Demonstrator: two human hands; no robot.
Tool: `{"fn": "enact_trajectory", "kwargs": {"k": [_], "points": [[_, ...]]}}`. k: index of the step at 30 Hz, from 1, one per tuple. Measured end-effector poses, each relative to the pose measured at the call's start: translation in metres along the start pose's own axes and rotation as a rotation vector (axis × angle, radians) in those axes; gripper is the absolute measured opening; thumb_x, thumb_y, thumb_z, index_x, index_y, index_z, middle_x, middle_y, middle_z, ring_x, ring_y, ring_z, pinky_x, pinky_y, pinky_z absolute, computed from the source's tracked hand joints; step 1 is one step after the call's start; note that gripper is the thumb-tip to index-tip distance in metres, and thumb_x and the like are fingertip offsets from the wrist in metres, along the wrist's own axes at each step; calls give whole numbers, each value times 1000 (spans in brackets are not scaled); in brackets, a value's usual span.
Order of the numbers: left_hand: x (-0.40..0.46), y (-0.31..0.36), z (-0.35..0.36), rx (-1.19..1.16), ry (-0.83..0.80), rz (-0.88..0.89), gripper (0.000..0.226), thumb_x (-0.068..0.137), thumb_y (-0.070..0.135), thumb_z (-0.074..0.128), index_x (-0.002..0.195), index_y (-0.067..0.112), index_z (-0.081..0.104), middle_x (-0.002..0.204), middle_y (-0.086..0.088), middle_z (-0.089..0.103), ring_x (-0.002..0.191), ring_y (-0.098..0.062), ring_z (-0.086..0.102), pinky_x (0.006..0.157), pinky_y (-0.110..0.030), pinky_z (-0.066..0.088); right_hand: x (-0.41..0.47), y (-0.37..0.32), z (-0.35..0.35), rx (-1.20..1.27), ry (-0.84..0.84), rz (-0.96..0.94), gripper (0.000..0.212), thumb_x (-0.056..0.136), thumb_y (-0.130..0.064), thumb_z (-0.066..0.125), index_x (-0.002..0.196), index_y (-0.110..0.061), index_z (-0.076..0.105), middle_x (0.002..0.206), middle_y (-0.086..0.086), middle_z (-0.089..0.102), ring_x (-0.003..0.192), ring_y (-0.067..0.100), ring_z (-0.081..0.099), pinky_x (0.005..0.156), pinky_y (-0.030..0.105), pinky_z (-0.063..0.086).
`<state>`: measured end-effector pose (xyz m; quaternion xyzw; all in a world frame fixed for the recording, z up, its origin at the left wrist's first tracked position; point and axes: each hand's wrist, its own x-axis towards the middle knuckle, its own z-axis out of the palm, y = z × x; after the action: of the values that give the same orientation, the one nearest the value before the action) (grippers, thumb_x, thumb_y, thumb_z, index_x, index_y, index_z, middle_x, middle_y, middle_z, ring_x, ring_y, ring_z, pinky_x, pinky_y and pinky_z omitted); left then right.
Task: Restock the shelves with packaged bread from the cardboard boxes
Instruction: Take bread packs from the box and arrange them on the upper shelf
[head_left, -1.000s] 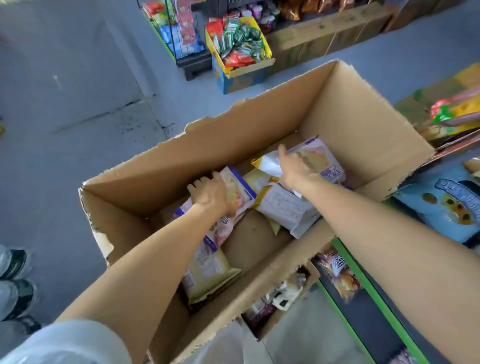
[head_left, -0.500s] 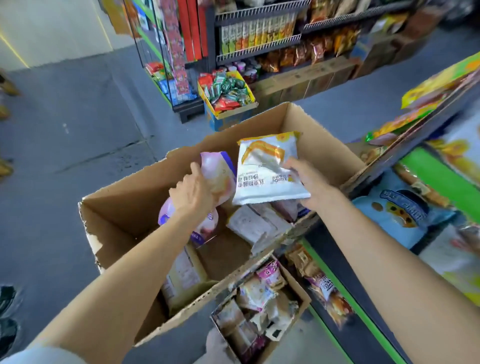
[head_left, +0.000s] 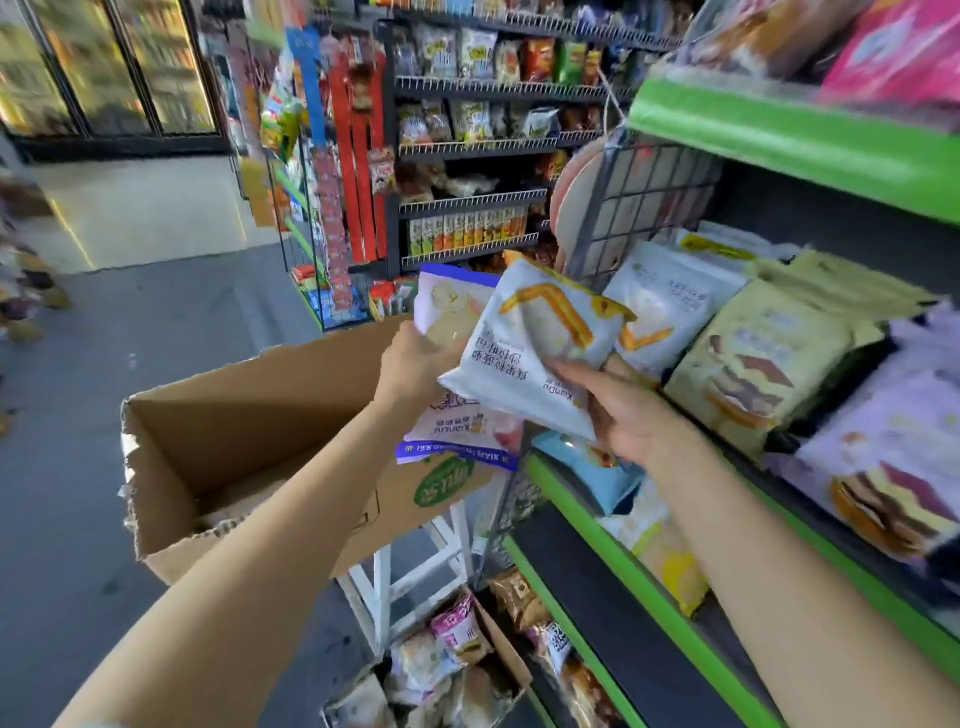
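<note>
Your right hand's fingers (head_left: 574, 375) pinch a white bread bag (head_left: 540, 348); your left hand (head_left: 415, 364) grips a purple-edged bag (head_left: 457, 312) just behind it. Below your fingers sits the cardboard box (head_left: 249, 415); right of them, the green shelf (head_left: 597, 519) holds more bags.
</note>
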<state>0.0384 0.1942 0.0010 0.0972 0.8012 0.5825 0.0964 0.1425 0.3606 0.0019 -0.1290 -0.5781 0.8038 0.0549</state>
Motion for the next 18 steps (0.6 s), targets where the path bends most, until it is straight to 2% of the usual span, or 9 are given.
{"fn": "enact_trajectory", "kwargs": {"k": [1, 3, 6, 8, 10, 12, 14, 16, 18], "points": [[-7, 10, 8, -9, -38, -15, 33, 83, 36, 65, 85, 6, 53, 72, -3, 51, 68, -18, 45, 58, -27, 37, -13, -11, -9, -93, 10, -32, 28, 77, 2, 65, 101, -12, 59, 81, -1, 75, 71, 11, 71, 64, 24, 59], [-24, 29, 22, 15, -106, -26, 34, 84, 40, 63, 76, 8, 54, 65, -3, 47, 57, -16, 39, 53, -26, 32, -43, -35, -23, -329, 54, -32, 32, 84, 3, 62, 111, -12, 56, 99, 6, 71, 89, 16, 69, 67, 23, 57], [-41, 49, 40, 92, -174, 21, 43, 76, 45, 62, 86, 4, 58, 77, -6, 54, 63, -17, 42, 53, -27, 30, -73, -61, -48, -678, 147, -33, 60, 73, -22, 80, 124, -17, 48, 114, 6, 64, 102, 17, 62, 78, 20, 53], [-44, 56, 53, 107, -203, 51, 72, 60, 56, 53, 100, -3, 60, 97, -8, 66, 79, -20, 56, 69, -26, 43, -87, -75, -58, -830, 268, -31, 76, 56, -41, 87, 117, -16, 50, 115, 2, 62, 104, 17, 59, 87, 31, 51], [-46, 64, 63, 125, -210, 82, 80, 54, 66, 50, 101, 3, 63, 98, -12, 69, 93, -25, 63, 92, -35, 46, -102, -88, -60, -902, 438, -87, 60, 65, -35, 84, 104, -9, 48, 103, 2, 55, 93, 17, 53, 72, 29, 43], [-64, 81, 68, 102, -236, 75, 74, 66, 65, 54, 108, 4, 61, 96, -10, 67, 89, -22, 60, 81, -30, 45, -117, -95, -63, -957, 642, -143, 51, 66, -36, 83, 95, -11, 49, 87, 1, 48, 83, 17, 47, 61, 30, 34], [-76, 91, 76, 52, -241, 96, 54, 85, 53, 55, 105, 3, 58, 82, -6, 55, 69, -16, 47, 58, -27, 32, -128, -94, -68, -906, 782, -196, 54, 64, -42, 83, 98, -10, 55, 87, 2, 51, 84, 18, 50, 65, 29, 36], [-89, 98, 86, 30, -247, 90, 41, 88, 50, 54, 83, 9, 48, 77, -5, 43, 70, -14, 38, 56, -27, 23, -136, -83, -74, -793, 851, -170, 64, 62, -49, 82, 107, -14, 53, 103, 4, 58, 95, 22, 57, 76, 33, 49], [-94, 98, 98, -4, -254, 111, 49, 81, 54, 59, 78, 7, 49, 74, -7, 50, 74, -20, 49, 60, -28, 32, -143, -71, -76, -537, 865, -104, 62, 62, -49, 81, 105, -14, 53, 109, 7, 61, 99, 25, 59, 79, 40, 55]]}}
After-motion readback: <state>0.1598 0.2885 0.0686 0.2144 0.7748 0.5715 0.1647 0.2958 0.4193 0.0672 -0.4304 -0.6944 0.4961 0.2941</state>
